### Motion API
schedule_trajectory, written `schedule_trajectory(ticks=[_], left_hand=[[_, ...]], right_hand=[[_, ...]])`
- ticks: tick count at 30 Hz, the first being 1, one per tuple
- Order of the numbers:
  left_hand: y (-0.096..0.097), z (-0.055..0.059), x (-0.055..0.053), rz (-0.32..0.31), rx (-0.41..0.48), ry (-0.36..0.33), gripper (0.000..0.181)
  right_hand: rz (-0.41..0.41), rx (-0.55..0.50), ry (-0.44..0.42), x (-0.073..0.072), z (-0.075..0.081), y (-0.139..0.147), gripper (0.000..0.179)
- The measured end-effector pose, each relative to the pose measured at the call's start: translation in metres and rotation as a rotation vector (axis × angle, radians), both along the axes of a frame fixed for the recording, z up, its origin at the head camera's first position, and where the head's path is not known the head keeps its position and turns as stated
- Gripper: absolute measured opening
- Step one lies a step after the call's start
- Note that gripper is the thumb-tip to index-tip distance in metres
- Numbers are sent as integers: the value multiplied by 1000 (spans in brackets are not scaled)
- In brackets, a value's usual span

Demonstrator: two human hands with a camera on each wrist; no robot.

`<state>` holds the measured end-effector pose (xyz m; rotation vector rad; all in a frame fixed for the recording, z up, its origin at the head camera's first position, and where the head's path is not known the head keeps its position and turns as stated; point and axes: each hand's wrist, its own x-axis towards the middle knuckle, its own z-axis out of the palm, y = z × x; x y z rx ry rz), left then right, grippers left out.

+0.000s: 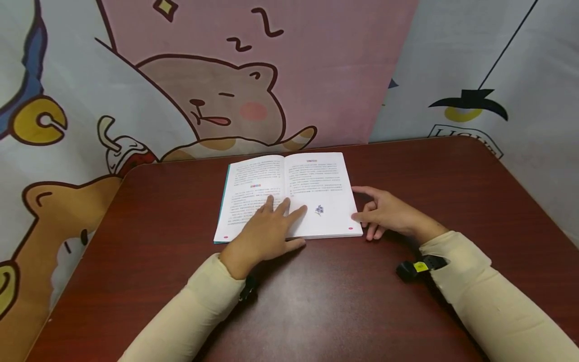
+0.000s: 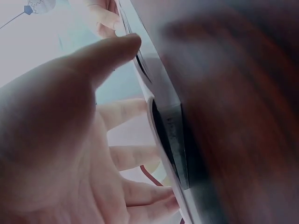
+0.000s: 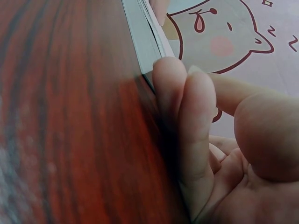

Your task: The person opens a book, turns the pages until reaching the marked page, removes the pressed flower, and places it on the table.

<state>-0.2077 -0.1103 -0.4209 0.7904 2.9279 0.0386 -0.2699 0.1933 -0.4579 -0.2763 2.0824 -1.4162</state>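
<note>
An open book [image 1: 316, 176] with printed text, a small blue flower picture and a teal cover edge lies on the table. My left hand [image 1: 267, 229] is spread over the lower left page and the fold, fingers apart. Its thumb [image 2: 114, 51] sticks out past the book's near edge. At the book's right edge is my right hand [image 1: 391, 213], its index finger stretched along the side and its thumb at the page's lower right margin. The other fingers [image 3: 196, 112] bend loosely beside the book's corner, low over the table. The pages lie flat.
The dark red-brown wooden table [image 1: 289, 301] has rounded far corners. Behind it hangs a cloth [image 1: 334, 75] with cartoon animals. A black wrist device [image 1: 409, 271] with a yellow label sits under the right cuff, and a dark one [image 1: 248, 288] under the left.
</note>
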Motion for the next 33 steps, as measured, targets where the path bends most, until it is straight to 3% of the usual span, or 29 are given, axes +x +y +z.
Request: schedule_trajectory(ticks=[10, 16, 25, 33], left_hand=[[1, 0, -1, -18, -4, 55, 64], [1, 1, -1, -26, 3, 56, 64], [-1, -1, -3, -91, 51, 79, 61], [0, -1, -2, -69, 44, 47, 63]], right_hand=[[-49, 6, -66, -1, 0, -1, 69], [-42, 1, -66, -1, 1, -1, 69], [-31, 3, -50, -1, 1, -1, 70], [-26, 6, -54, -1, 1, -1, 72]])
